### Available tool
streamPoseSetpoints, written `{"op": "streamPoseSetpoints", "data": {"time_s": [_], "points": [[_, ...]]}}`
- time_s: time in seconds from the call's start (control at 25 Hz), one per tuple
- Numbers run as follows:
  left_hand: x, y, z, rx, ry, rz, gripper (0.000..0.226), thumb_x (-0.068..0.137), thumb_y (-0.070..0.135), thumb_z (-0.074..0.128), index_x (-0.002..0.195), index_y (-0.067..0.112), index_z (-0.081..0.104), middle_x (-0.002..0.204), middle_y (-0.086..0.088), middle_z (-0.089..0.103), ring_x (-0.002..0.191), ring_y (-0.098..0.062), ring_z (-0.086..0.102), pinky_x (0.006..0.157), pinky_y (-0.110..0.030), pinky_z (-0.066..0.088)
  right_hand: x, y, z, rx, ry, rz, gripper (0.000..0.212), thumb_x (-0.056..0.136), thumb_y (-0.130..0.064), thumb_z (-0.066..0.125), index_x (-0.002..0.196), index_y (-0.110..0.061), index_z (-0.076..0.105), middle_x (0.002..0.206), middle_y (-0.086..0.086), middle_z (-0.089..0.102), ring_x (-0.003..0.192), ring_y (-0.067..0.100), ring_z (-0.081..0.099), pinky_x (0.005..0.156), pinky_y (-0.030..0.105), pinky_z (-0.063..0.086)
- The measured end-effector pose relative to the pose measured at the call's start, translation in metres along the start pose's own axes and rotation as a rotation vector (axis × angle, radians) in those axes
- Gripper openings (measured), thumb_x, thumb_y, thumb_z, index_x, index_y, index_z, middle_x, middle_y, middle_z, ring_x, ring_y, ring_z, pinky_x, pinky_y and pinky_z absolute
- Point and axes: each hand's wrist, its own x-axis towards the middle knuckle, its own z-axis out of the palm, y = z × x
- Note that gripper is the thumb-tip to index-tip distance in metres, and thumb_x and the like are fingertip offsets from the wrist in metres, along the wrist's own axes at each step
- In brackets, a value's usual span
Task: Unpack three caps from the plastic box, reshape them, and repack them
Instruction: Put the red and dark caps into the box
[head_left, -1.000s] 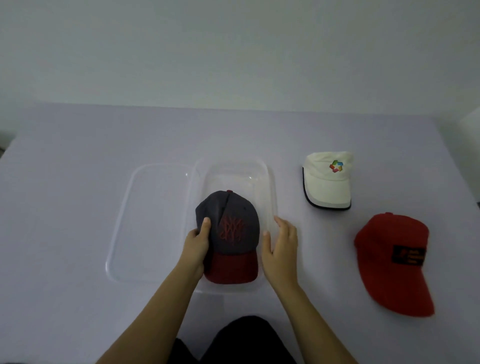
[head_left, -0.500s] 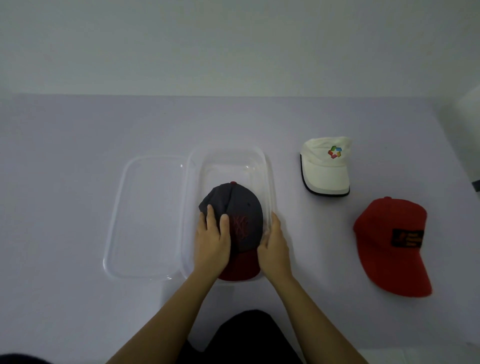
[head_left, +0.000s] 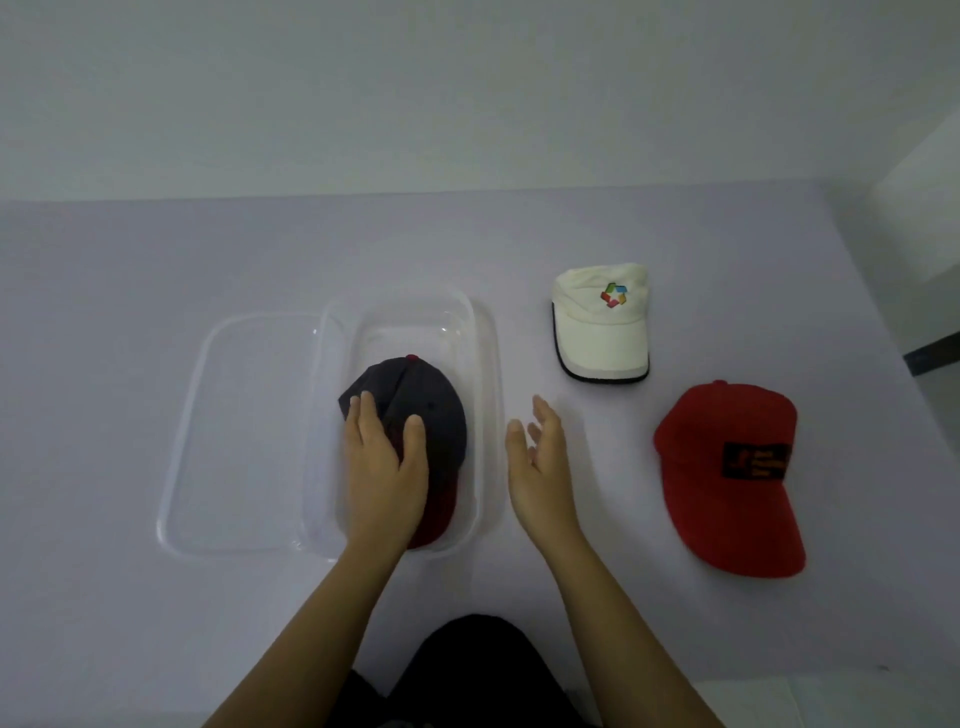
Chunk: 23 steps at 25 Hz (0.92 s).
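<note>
Right hand (head_left: 540, 467) now off box (head_left: 489, 364); cap (head_left: 434, 405) logo beneath left hand (head_left: 384, 478).

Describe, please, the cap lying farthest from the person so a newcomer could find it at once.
Start at the clear plastic box on the pale table and look right of it, where two caps lie on the tabletop. The farther one, beyond the red cap, is the white cap: cream-coloured, with a multicoloured logo and a dark brim edge.
</note>
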Motion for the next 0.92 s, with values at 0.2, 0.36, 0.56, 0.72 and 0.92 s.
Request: {"op": "streamPoseSetpoints", "data": {"time_s": [0.2,0.36,0.56,0.72,0.92], "points": [[-0.051,0.068,0.078,-0.092,-0.236,0.217,0.061,0.096,0.024,0.047,0.149,0.013,0.018,0.155,-0.001,0.025,0.141,-0.014,0.025,0.116,-0.03,0.022,0.007,0.008,-0.121,0.019,0.392,-0.196,0.037,0.095,-0.016,0.049,0.132,-0.016,0.044,0.128,-0.006,0.049,0.119,0.004,0.046,0.098,0.01,0.034],[-0.064,0.087,0.159,-0.1,-0.576,0.084,0.062,0.095,0.038,0.048,0.148,0.015,0.024,0.153,-0.004,0.031,0.136,-0.017,0.036,0.109,-0.03,0.033,0.033,0.046,-0.233,-0.064,0.561,-0.085,0.041,0.093,-0.017,0.054,0.131,-0.014,0.042,0.135,0.004,0.048,0.121,0.012,0.046,0.097,0.014,0.036],[-0.06,0.093,0.221,-0.305,-0.757,-0.2,0.068,0.085,0.044,0.063,0.139,0.016,0.034,0.142,-0.005,0.044,0.119,-0.017,0.049,0.09,-0.026,0.044,0.065,0.088,-0.298,-0.036,0.155,0.239,0.094,0.078,-0.035,0.074,0.148,-0.021,0.013,0.153,0.002,0.024,0.139,0.021,0.026,0.111,0.043,0.031],[-0.045,0.087,0.238,-0.359,-0.799,-0.243,0.05,0.082,0.039,0.068,0.12,0.016,0.046,0.125,-0.006,0.057,0.105,-0.016,0.059,0.082,-0.028,0.051,0.077,0.093,-0.307,0.013,-0.112,0.221,0.076,0.071,-0.033,0.076,0.136,-0.02,0.04,0.13,0.001,0.055,0.118,0.015,0.054,0.093,0.029,0.047],[-0.03,0.076,0.215,-0.567,-0.917,-0.337,0.036,0.085,0.025,0.066,0.113,0.008,0.05,0.114,-0.005,0.063,0.103,-0.02,0.063,0.081,-0.04,0.054,0.066,0.086,-0.294,0.165,-0.234,0.128,0.07,0.06,-0.034,0.082,0.123,-0.017,0.057,0.117,0.004,0.068,0.106,0.019,0.065,0.085,0.03,0.054]]}}
